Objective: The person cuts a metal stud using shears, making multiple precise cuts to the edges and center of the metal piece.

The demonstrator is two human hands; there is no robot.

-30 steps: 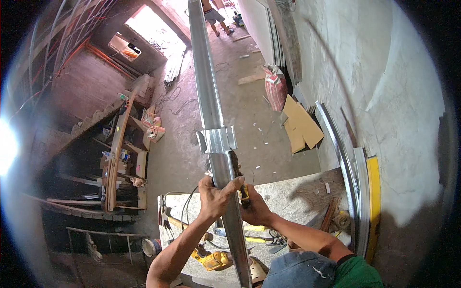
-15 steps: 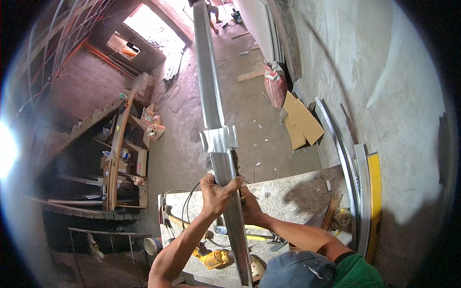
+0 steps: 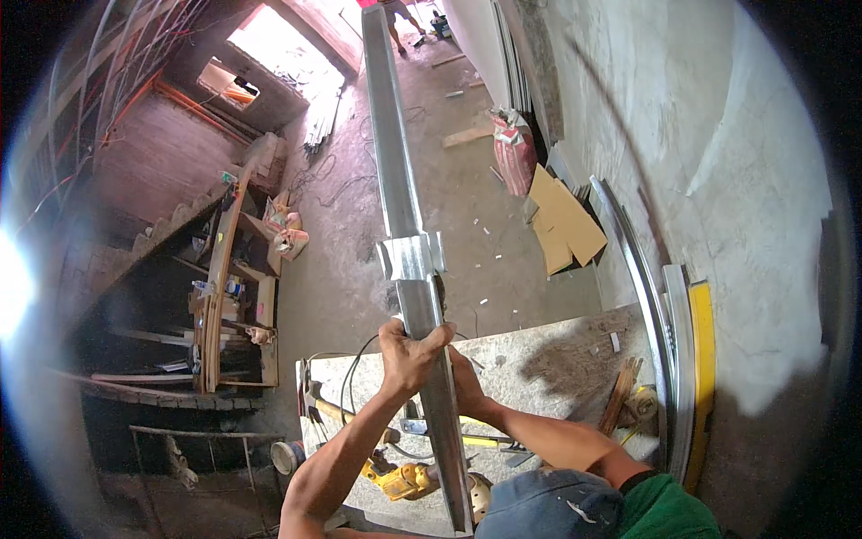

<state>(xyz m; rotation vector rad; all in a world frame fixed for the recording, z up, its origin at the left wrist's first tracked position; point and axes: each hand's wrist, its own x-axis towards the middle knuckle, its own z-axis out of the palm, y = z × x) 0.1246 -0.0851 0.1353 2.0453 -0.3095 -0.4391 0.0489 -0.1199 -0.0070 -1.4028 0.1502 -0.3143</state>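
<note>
A long grey metal channel [image 3: 393,153] runs from the lower edge, between my arms, toward the far end of the room. A short shiny metal piece [image 3: 413,259] sits across it beyond my hands. My left hand [image 3: 411,359] is wrapped round the channel from the left, its thumb over the top. My right hand [image 3: 467,386] is against the channel's right side, its fingers mostly hidden behind the metal. Just ahead of it, a dark thing shows in part along the channel's edge; its kind is unclear.
On the pale worktop [image 3: 539,350] lie a yellow power tool [image 3: 395,481], a hammer [image 3: 328,409] and cables. Metal profiles [image 3: 642,296] and a yellow bar [image 3: 700,377] lean by the right wall. Cardboard [image 3: 566,225] and a sack [image 3: 512,157] stand beyond. A person [image 3: 395,22] is far off.
My right hand has shifted slightly, and less of the dark thing beside the channel shows. My left hand keeps its grip. The far person's legs have moved.
</note>
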